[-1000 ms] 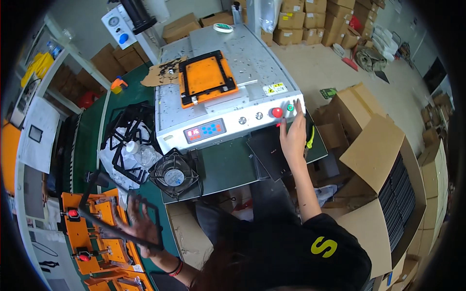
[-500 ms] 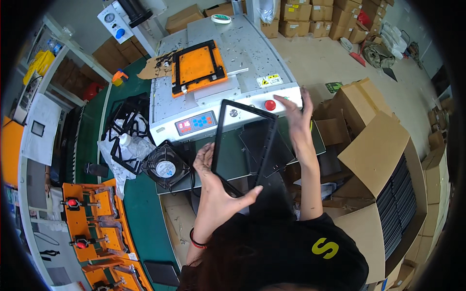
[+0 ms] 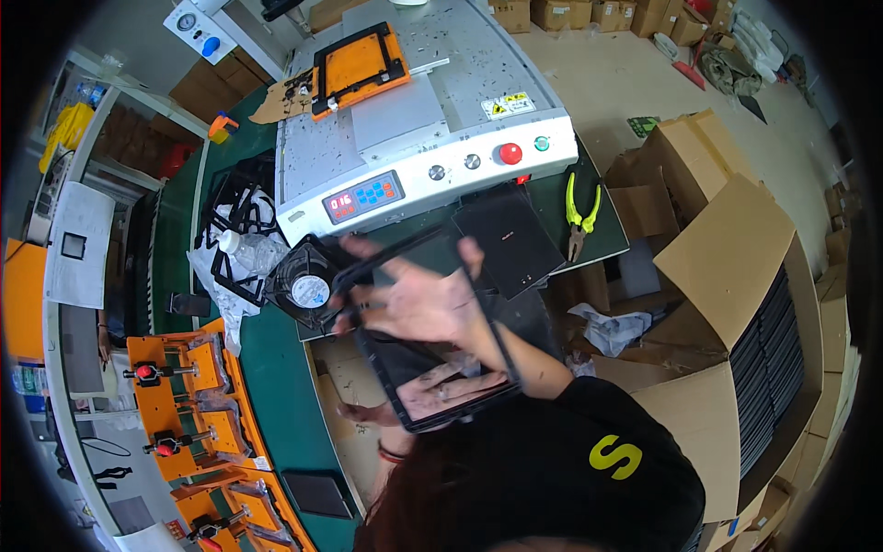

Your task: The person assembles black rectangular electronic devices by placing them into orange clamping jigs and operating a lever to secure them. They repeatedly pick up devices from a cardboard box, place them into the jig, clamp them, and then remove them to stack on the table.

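A black rectangular frame (image 3: 386,387) is tilted above my lap, blurred by motion. My right hand (image 3: 423,305) reaches across to the frame's left side; its fingertips are at that bar, the thumb stands apart, and the forearm shows through the opening. Under the near end of the frame lies my left hand (image 3: 446,386), fingers stretched out and partly covered by the near bar. Beyond the hands, flat black panels (image 3: 509,237) rest on the green bench (image 3: 276,368). A small black fan (image 3: 310,291) stands left of the frame.
A white machine (image 3: 368,156) with buttons carries an orange fixture (image 3: 361,69). Yellow-handled pliers (image 3: 581,216) lie at the bench's right edge. More black frames (image 3: 241,207) and a clear bottle (image 3: 253,250) are at left. An open carton (image 3: 736,267) of black sheets stands right.
My right hand has swung left and down from beside the machine onto the frame. The frame has moved lower and turned. My left hand has dropped, with its fingers now under the near end.
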### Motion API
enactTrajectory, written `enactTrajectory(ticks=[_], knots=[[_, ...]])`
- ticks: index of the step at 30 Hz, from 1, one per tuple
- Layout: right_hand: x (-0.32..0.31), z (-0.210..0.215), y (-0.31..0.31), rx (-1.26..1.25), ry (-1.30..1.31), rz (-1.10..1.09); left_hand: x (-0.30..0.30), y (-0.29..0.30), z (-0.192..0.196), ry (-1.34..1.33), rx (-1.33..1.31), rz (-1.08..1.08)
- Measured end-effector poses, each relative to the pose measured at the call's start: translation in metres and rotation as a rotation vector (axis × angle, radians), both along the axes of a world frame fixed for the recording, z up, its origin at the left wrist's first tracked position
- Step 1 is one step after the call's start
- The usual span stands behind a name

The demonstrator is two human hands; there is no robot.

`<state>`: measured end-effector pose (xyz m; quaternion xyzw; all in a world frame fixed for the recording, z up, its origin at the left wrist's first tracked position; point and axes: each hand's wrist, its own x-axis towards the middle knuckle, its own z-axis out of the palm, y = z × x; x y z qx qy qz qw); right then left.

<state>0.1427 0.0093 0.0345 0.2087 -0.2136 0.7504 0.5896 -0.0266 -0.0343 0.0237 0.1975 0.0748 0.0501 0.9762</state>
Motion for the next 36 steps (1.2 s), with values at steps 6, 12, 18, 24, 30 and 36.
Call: enactTrajectory(ticks=[6,12,18,24,30,36], knots=[[-0.033,-0.036,-0.007,0.003,-0.021,0.126,0.009,-0.012,-0.026,-0.043,-0.202,0.155],[0.068,-0.005,-0.075,-0.435,-2.323,-1.55,-0.007,-0.003,-0.031,-0.073,-0.231,0.228],[0.069,-0.028,-0.095,-0.719,-2.67,-1.253,-0.013,0.023,-0.028,-0.12,-0.227,0.341],[0.072,-0.012,-0.093,-0.689,-2.583,-1.336,-0.003,0.036,-0.014,-0.052,0.112,0.533],[0.069,0.04,-0.106,-0.466,-2.035,-1.274,0.015,0.04,-0.004,0.014,0.16,0.743],[0.01,0.062,-0.083,-0.01,-1.93,-1.406,0.026,0.038,-0.009,-0.202,0.202,0.605]])
